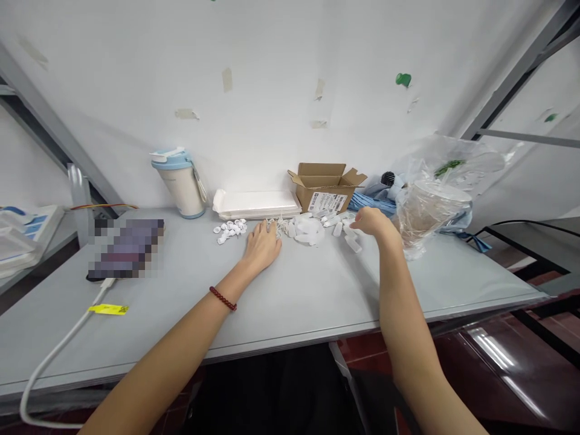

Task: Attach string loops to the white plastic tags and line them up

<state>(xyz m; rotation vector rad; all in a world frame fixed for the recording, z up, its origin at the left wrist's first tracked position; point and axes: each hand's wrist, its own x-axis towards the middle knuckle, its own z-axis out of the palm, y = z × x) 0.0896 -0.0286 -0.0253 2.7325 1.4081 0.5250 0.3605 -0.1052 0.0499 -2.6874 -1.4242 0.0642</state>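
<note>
My left hand lies palm down on the table, fingers stretched out at the edge of a small heap of thin white strings. To its left is a cluster of small white caps. A roll of translucent white plastic lies between my two hands. My right hand is curled, fingertips down over several small translucent white plastic pieces. Its fingers are drawn together; whatever is between them is hidden.
Along the wall stand a blue-lidded tumbler, a flat stack of white boxes and an open cardboard box. Blue cloth and a plastic-wrapped container are at right. A phone with a charging cable lies left.
</note>
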